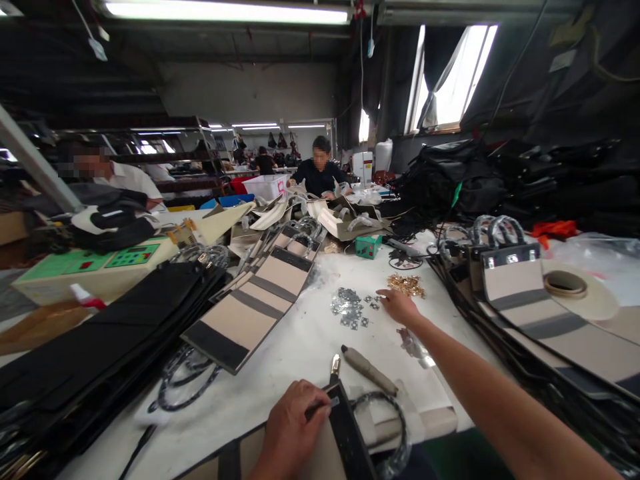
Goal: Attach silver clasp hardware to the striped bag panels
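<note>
My left hand [295,423] is closed on a small dark piece I cannot make out, resting on a beige bag panel with black bands [350,433] at the front edge. A clear-wrapped handle loop [404,427] is beside that panel. Farther forward, my right hand [400,308] reaches over the white table, index finger stretched out at the edge of a scatter of small square metal plates [347,307]. Whether a plate is under the fingertips is hidden. Just behind that hand lies a heap of gold-coloured metal fittings [407,285].
A grey-handled tool [369,369] lies between my hands. Striped bag panels [250,310] and a black stack [100,327] stand left, more panels with handles [540,300] right. A green box [369,247] sits ahead. A co-worker [321,170] sits across the table.
</note>
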### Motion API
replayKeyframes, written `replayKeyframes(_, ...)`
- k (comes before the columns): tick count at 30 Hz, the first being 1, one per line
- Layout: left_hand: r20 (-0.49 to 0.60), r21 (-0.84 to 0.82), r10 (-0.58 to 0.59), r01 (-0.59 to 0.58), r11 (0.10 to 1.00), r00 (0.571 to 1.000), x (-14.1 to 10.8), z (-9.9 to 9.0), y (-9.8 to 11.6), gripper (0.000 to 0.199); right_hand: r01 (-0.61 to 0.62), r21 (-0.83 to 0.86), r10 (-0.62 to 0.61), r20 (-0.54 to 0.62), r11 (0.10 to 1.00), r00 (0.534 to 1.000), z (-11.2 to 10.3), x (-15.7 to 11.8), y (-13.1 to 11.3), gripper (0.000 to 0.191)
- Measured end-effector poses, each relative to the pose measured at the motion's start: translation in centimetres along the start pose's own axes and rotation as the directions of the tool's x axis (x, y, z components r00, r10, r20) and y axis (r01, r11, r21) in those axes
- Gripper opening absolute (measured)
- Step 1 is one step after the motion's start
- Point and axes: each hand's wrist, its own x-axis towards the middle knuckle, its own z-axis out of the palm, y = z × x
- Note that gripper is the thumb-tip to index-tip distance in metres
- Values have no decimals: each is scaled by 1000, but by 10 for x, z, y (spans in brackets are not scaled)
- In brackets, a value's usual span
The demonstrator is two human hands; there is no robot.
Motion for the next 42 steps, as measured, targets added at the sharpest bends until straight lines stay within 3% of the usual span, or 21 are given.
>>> replayKeyframes(8,76,-52,-28,32,998,997,11,-6,-1,16,6,-77,-1,61,997,998,3,27,4,22)
replayKeyframes(13,11,-58,-49,49,997,999,8,-3,-1,16,16,40,-17,21,999,1000,-13,20,-4,12)
replayKeyframes(15,-9,-21,-27,27,999,1000,7,-2,1,15,27,114,-31,31,993,999,-17,-3,-15,19)
replayKeyframes(18,-1,32,6,-6,999,1000,6,-2,3,11,41,327,-68,74,944,995,-15,-72,-39,39)
replayKeyframes(20,13,12,1,-1,1000,1000,7,-1,1,10,4,593,-81,104,805,991,-8,-132,-60,51)
replayKeyframes(21,18,0,-1,1,1000,1000,7,1,0,8,-44,645,-78,159,763,984,-3,-161,-71,51)
replayKeyframes(24,29,-12,8,-7,1000,1000,8,5,-4,4,-149,690,-69,278,709,958,14,-231,-91,43)
replayKeyframes(26,28,-8,17,-16,1000,999,8,7,-6,3,-178,673,-49,304,718,952,27,-256,-93,39)
replayKeyframes(29,17,7,34,-34,999,999,7,8,-6,4,-168,615,-12,278,771,961,39,-265,-88,35)
replayKeyframes(35,-9,23,59,-59,998,998,6,9,-7,3,-138,504,-23,300,853,954,43,-255,-89,28)
replayKeyframes(42,-2,33,61,-61,998,998,5,12,-10,5,-156,496,-3,304,854,953,40,-256,-94,30)
